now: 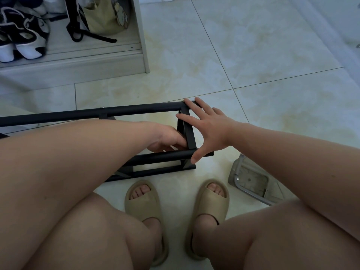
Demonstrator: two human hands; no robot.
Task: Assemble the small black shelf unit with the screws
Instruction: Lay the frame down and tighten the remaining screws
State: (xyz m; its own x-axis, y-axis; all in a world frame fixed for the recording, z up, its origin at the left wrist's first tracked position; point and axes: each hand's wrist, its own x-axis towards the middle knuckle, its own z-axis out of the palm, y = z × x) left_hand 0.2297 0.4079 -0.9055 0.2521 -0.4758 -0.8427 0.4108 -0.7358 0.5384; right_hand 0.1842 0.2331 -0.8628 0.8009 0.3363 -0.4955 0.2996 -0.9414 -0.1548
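Pale marbled floor tiles (253, 55) are carrying the work, with a shoe cabinet (144, 45) standing far left and an overturned grey stool (251, 180) lying near right. The black shelf unit (136, 111) is lying on the floor at centre. The right hand (206, 125) is pressing flat on its end frame (190, 137), fingers straight and spread, probably steadying it. The left hand (165, 139) is reaching inside, fingers curled against that frame; whether they are pinching a screw I cannot tell.

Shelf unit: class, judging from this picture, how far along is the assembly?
Done: bars join the end frame, a screw showing at its top corner. In hand: the right hand braces that frame; the left hand works inside it, its grip hidden. Left: unclear, the other end is out of view.
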